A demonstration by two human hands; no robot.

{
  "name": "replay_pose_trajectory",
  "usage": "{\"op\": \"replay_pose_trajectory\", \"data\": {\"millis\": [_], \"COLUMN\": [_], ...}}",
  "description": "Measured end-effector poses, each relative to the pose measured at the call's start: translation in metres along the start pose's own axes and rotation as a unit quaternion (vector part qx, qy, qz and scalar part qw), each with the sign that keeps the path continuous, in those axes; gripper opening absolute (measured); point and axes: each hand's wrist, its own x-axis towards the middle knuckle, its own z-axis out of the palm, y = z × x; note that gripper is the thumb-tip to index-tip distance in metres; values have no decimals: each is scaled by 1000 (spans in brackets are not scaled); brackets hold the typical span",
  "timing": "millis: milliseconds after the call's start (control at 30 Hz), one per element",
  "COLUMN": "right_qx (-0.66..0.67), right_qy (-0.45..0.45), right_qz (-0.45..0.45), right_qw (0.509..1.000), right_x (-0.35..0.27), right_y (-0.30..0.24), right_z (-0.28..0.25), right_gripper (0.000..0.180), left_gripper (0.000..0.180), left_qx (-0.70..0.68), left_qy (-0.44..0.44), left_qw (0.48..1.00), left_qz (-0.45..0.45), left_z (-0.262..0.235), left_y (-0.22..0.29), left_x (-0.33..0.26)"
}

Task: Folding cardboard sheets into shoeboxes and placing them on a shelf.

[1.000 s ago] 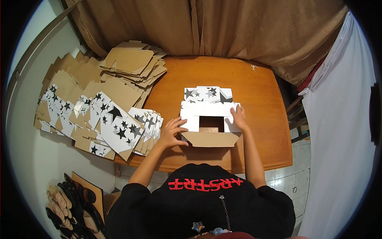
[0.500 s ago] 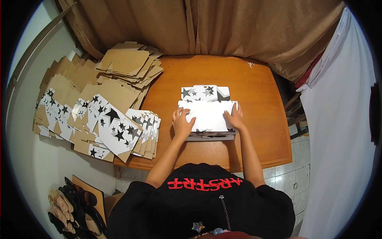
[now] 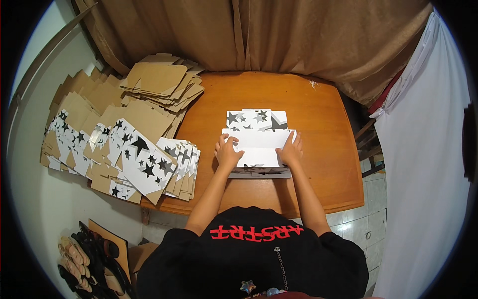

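A partly folded white cardboard box [image 3: 258, 140] with a black and grey star print stands on the table in front of me. Its plain white inner face is turned up, and a star-printed flap [image 3: 248, 118] sticks out at the far side. My left hand [image 3: 227, 152] grips the box's left end, thumb over the white face and fingers curled round the outside. At the right end, my right hand [image 3: 291, 151] has its thumb against the inner side and its fingers along the outer edge. The fingertips are partly hidden.
Flat star-printed cardboard blanks [image 3: 144, 157] lie heaped on the left of the wooden table [image 3: 318, 134], beside stacked brown cardboard [image 3: 154, 77]. A brown curtain [image 3: 298, 35] hangs behind, a white cloth [image 3: 418, 164] at right. Shoes [image 3: 94, 259] stand lower left.
My right hand has shifted slightly left and its thumb now lies further in over the box. The white inner face looks more shaded, with a fold line showing across it.
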Motion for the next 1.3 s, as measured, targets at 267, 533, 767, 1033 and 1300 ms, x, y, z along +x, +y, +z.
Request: {"op": "replay_pose_trajectory", "data": {"millis": [267,533,767,1033,1300], "right_qx": [-16,-45,37,38,60], "right_qy": [8,60,70,82,20], "right_qz": [1,-47,-416,-402,-427], "right_qw": [1000,996,906,911,902], "right_x": [-1,-11,-38,-39,1], "right_y": [-4,-16,-60,-60,-89], "right_z": [0,-8,29,37,27], "right_gripper": [97,80,27,31,78], "left_gripper": [42,61,71,82,89], "left_qx": [13,-171,-184,-245,-271], "left_qy": [-6,-28,-49,-87,-73], "left_qw": [1000,978,981,963,957], "left_qz": [7,115,28,72,71], "left_z": [-1,-12,-2,-11,8], "left_y": [-5,-47,-54,-63,-101], "left_x": [0,-4,-4,-17,-41]}}
